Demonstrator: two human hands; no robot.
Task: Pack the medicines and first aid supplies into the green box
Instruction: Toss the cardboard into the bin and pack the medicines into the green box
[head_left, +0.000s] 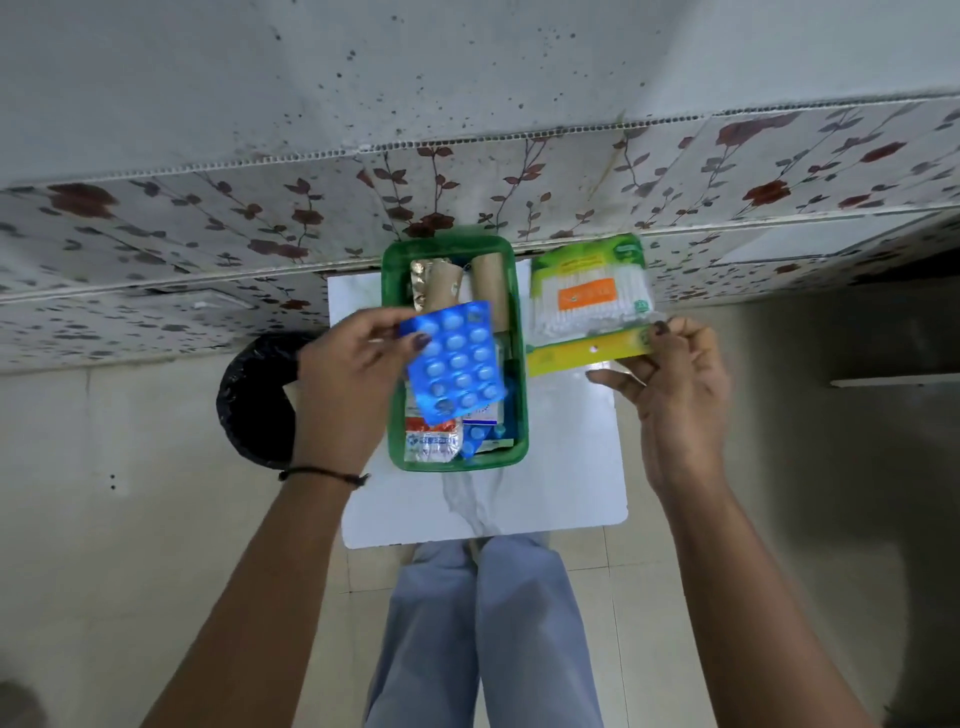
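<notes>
The green box (521, 395) stands on a small white table (571, 467). Inside it lie two brown bandage rolls (491, 286), a silver strip, a white packet (431, 444) and a small blue strip. My left hand (348, 374) pinches a blue blister pack of tablets (454, 361) and holds it over the box's middle. My right hand (675, 395) grips the yellow header of a cotton swab packet (589, 299), held just right of the box, above the table's far right part.
A black bin (254, 400) sits on the floor left of the table. A wall with floral tiles (519, 176) runs just behind the table. My legs in light blue trousers (483, 623) stand at the table's near edge.
</notes>
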